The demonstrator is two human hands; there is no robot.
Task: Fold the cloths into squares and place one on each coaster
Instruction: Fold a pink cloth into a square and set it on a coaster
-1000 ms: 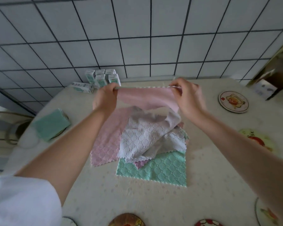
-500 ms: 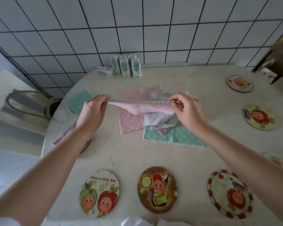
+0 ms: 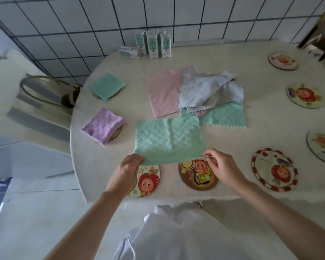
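Observation:
A green cloth (image 3: 169, 140) lies spread flat on the table near the front edge. My left hand (image 3: 127, 170) pinches its near left corner and my right hand (image 3: 220, 166) pinches its near right corner. Behind it lies a loose pile: a pink cloth (image 3: 162, 91), a pale grey-blue cloth (image 3: 203, 89) and another green cloth (image 3: 225, 116). A folded green square (image 3: 107, 85) and a folded purple square (image 3: 103, 124) each rest on a coaster at the left. Bare coasters sit under my hands: an apple one (image 3: 148, 180) and a brown one (image 3: 197, 175).
More bare coasters ring the right side: a red-bordered one (image 3: 274, 169), one at the right edge (image 3: 323, 145), one further back (image 3: 305, 95) and one at the far right (image 3: 283, 60). Several small cartons (image 3: 154, 43) stand by the tiled wall. A chair (image 3: 45, 91) stands left of the table (image 3: 261, 117).
The cloth held stretched in the air above the pile is now laid out flat near the table's front edge, showing green. Both hands have come toward me, holding its near corners.

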